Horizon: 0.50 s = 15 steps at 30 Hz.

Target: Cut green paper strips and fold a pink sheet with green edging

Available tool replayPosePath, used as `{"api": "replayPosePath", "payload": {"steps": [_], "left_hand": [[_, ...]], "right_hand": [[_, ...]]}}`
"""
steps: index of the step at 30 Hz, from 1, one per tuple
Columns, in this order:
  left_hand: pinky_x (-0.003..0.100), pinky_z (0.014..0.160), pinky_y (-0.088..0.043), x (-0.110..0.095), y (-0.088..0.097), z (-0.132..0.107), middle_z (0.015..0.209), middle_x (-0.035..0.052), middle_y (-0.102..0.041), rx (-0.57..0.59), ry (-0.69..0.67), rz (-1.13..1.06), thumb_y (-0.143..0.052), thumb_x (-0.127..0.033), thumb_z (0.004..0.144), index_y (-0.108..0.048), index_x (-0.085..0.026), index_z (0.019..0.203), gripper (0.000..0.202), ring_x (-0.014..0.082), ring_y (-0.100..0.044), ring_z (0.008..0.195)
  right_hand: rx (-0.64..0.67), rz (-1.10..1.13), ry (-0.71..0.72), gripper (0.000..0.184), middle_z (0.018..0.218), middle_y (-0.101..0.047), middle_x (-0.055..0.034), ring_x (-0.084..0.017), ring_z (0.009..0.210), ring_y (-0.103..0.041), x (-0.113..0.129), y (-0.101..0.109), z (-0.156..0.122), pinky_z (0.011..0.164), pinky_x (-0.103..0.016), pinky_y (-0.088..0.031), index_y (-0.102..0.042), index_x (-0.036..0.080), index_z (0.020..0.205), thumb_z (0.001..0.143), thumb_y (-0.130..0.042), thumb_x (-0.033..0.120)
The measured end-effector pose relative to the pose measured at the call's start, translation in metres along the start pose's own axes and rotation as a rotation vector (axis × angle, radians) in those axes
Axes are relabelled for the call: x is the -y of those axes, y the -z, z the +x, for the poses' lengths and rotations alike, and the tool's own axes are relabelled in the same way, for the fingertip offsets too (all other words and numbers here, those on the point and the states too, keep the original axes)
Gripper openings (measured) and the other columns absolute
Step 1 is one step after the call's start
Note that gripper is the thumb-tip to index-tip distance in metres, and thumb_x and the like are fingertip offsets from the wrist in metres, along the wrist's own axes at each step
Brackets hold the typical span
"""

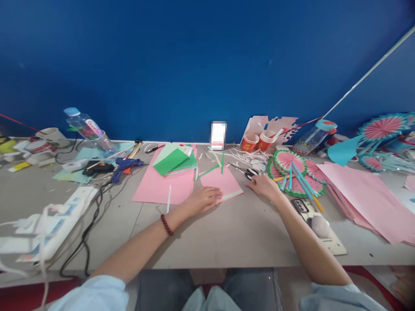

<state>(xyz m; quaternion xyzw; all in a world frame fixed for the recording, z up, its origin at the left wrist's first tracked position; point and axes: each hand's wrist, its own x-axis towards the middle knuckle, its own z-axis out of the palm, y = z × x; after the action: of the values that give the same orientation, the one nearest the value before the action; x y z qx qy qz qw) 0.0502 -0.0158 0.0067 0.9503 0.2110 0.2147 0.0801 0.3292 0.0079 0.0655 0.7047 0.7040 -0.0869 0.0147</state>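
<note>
My left hand (206, 199) lies on the near left part of a small pink paper sheet (220, 181), fingers stretched out and flat. A pale green strip (232, 195) runs along the sheet's near edge, just right of those fingertips. Darker green strips (222, 163) lie at its far side. My right hand (262, 186) rests to the right of the sheet with its fingers curled at the black handles of a pair of scissors (249, 172). The blades point away to the left; the hand partly hides the handles.
Green paper pieces (171, 161) lie on a larger pink sheet (152, 188). Left are a blue glue gun (126, 166) and a power strip (65, 220). Right are pleated paper fans (289, 161), a phone (333, 239) and pink sheets (372, 194). Red paper cups (249, 141) stand behind.
</note>
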Motion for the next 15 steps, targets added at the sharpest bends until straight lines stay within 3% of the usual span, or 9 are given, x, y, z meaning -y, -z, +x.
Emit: {"api": "replayPosePath", "payload": {"steps": [3, 5, 9, 12, 15], "left_hand": [[0.037, 0.096, -0.045, -0.001, 0.001, 0.0, 0.123, 0.0051, -0.062, -0.013, 0.004, -0.005, -0.049, -0.02, 0.09, -0.062, -0.022, 0.11, 0.024, 0.021, -0.051, 0.121], [0.036, 0.096, -0.046, -0.003, 0.001, 0.001, 0.122, 0.0055, -0.062, -0.021, 0.006, 0.002, -0.048, -0.021, 0.091, -0.063, -0.022, 0.108, 0.023, 0.0208, -0.052, 0.12], [0.036, 0.097, -0.045, -0.005, 0.001, 0.003, 0.122, 0.0059, -0.062, -0.046, 0.026, 0.046, -0.045, -0.024, 0.093, -0.064, -0.021, 0.108, 0.024, 0.0201, -0.054, 0.117], [0.037, 0.099, -0.043, -0.004, 0.003, 0.003, 0.125, 0.0053, -0.061, -0.012, 0.009, 0.071, -0.046, -0.029, 0.093, -0.063, -0.021, 0.113, 0.027, 0.0208, -0.054, 0.118], [0.038, 0.102, -0.041, -0.003, 0.007, 0.0, 0.129, 0.0072, -0.058, 0.035, -0.03, 0.066, -0.054, -0.046, 0.086, -0.062, -0.02, 0.115, 0.04, 0.0233, -0.051, 0.122]], "right_hand": [[-0.156, 0.045, 0.021, 0.026, 0.085, -0.068, -0.0078, -0.021, 0.076, -0.062, 0.01, -0.002, -0.017, 0.06, -0.027, -0.039, -0.064, 0.019, 0.084, 0.09, -0.044, 0.035], [-0.259, 0.082, 0.208, 0.025, 0.097, -0.069, -0.0085, -0.021, 0.089, -0.062, 0.023, -0.011, -0.034, 0.073, -0.029, -0.043, -0.064, 0.018, 0.096, 0.091, -0.04, 0.026], [-0.264, 0.054, 0.593, 0.037, 0.128, -0.059, -0.01, -0.022, 0.118, -0.052, 0.049, -0.042, -0.065, 0.1, -0.035, -0.037, -0.055, 0.014, 0.125, 0.092, -0.04, 0.024], [-0.32, 0.005, 0.587, 0.041, 0.132, -0.056, -0.0086, -0.023, 0.123, -0.048, 0.057, -0.057, -0.076, 0.11, -0.043, -0.025, -0.051, 0.016, 0.131, 0.093, -0.039, 0.024], [-0.341, -0.038, 0.522, 0.04, 0.132, -0.056, -0.0067, -0.024, 0.124, -0.048, 0.056, -0.061, -0.081, 0.113, -0.048, -0.014, -0.052, 0.021, 0.131, 0.093, -0.04, 0.025]]}}
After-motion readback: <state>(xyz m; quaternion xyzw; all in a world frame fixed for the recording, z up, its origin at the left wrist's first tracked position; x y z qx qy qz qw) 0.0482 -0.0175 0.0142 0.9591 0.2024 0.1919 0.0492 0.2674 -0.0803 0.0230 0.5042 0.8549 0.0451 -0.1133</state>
